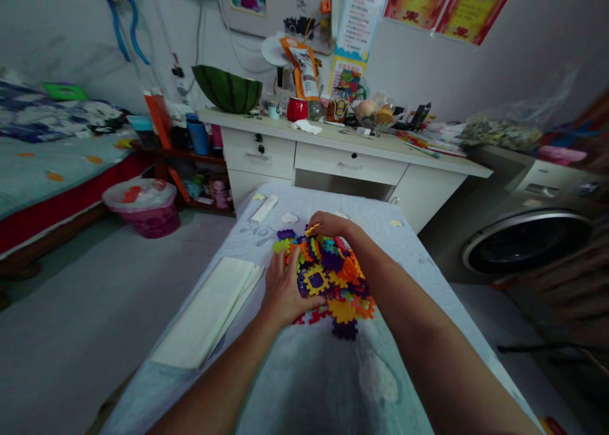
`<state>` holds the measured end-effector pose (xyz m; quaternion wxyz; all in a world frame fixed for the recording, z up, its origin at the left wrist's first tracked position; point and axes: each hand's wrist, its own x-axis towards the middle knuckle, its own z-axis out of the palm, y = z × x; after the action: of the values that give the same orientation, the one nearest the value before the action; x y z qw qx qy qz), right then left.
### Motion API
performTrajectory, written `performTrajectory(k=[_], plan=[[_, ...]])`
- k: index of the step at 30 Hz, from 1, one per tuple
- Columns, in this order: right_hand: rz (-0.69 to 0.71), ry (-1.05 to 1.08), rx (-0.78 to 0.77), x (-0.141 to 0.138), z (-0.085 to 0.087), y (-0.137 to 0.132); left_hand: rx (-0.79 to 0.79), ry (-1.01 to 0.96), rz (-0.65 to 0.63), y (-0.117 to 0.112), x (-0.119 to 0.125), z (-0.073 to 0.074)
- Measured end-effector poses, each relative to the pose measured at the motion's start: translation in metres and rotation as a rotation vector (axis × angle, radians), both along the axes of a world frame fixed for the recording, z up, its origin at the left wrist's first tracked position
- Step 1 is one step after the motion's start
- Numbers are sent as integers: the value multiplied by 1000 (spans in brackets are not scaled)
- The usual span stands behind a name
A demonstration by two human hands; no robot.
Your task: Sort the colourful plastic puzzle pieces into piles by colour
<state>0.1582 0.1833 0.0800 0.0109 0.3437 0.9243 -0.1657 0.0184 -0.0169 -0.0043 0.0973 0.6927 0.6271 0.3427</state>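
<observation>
A heap of colourful interlocking plastic puzzle pieces (333,273) lies on the cloth-covered table, in yellow, orange, purple, red, green and blue. My left hand (283,289) rests against the heap's left side, fingers spread, thumb reaching along its near edge. At the far edge of the heap, my right hand (328,222) pinches a yellow puzzle piece (312,230). Near my left fingers, a yellow piece with a square centre (316,279) lies on top. One purple piece (345,329) sits at the near edge, another purple piece (286,234) at the far left.
Folded white cloth or paper (209,311) lies left of the heap, and a small white box (264,210) farther back. Beyond the table stands a white desk (352,165) bearing a watermelon half (227,89). A washing machine (523,232) is at right, a pink bin (147,216) at left.
</observation>
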Motion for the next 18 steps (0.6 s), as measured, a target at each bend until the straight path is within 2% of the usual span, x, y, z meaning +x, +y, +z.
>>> performTrajectory(k=[4,7,10,12,15,18], plan=[[1,64,-27,25,16,-26,28,9,-21,1,0,-2],[-3,169,-185,45,26,-52,50,17,-44,2,0,-4],[-64,347,-325,72,27,-74,77,15,-68,2,-1,-4],[-206,373,-249,93,21,-83,88,17,-76,3,-2,-5],[-453,235,-60,122,1,-91,88,15,-89,3,-2,-5],[-523,156,-87,137,-19,-98,96,6,-95,4,-2,-5]])
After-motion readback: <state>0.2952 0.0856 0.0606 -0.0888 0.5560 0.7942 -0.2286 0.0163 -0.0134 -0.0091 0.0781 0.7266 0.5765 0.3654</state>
